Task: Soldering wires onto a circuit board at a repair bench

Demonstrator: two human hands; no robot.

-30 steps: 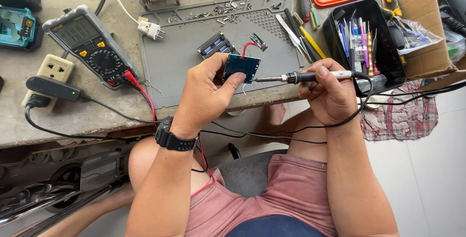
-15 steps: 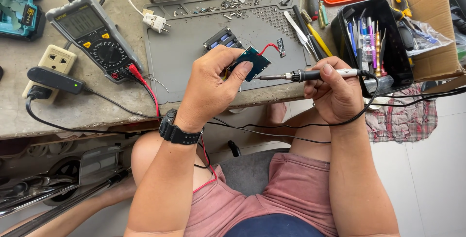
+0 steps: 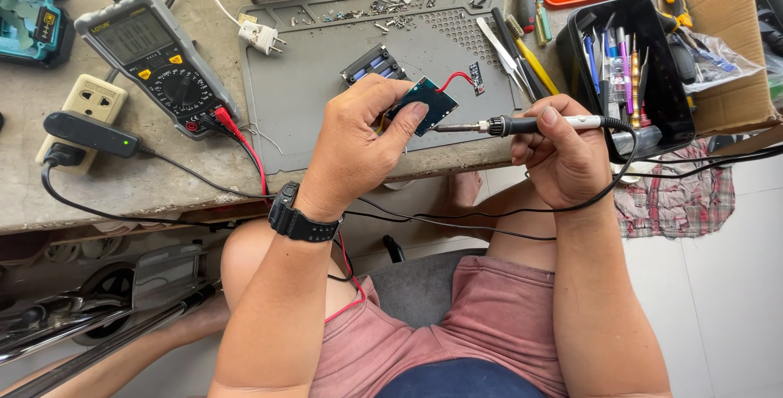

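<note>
Fingers (image 3: 408,117) pinch circuit board (image 3: 431,103); black bin (image 3: 673,112) holds tools.

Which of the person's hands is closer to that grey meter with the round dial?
The left. The left hand holds the small circuit board just right of the meter, while the right hand grips the soldering iron farther to the right.

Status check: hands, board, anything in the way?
Left hand grips circuit board. Right hand holds soldering iron, tip at board edge. Nothing between them.
</note>
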